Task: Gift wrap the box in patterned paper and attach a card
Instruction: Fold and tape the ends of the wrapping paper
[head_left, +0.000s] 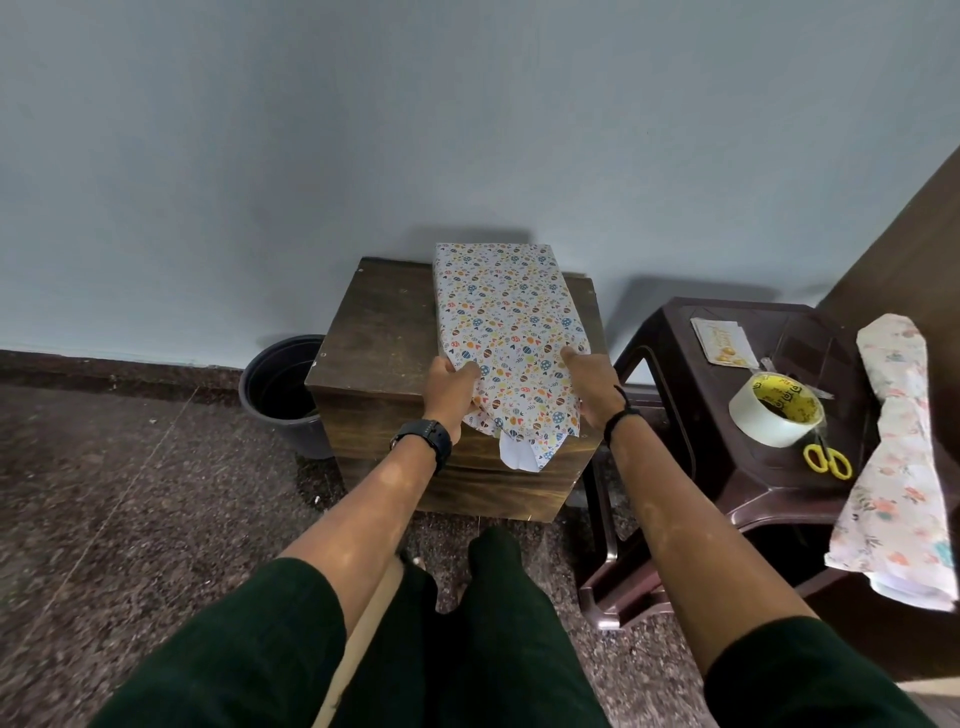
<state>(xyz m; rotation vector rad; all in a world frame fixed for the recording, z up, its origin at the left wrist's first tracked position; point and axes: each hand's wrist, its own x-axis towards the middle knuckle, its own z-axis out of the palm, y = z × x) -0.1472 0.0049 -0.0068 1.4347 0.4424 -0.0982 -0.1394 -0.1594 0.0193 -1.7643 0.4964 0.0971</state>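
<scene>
The box (506, 312), covered in white patterned paper with small coloured eggs, lies lengthways on a dark wooden block (374, 338). Its near end is loose, and the paper hangs over the block's front edge. My left hand (449, 392) grips the paper at the near left corner, thumb on top. My right hand (592, 387) holds the near right side, thumb pressed on the top face. A card (724, 342) lies on the brown plastic stool (675, 332) to the right.
On the stool sit a roll of clear tape (776, 415), yellow-handled scissors (828, 460) and a crumpled floral sheet (901, 457) hanging off its right side. A black bucket (280, 389) stands left of the block, against the wall. My knees are below.
</scene>
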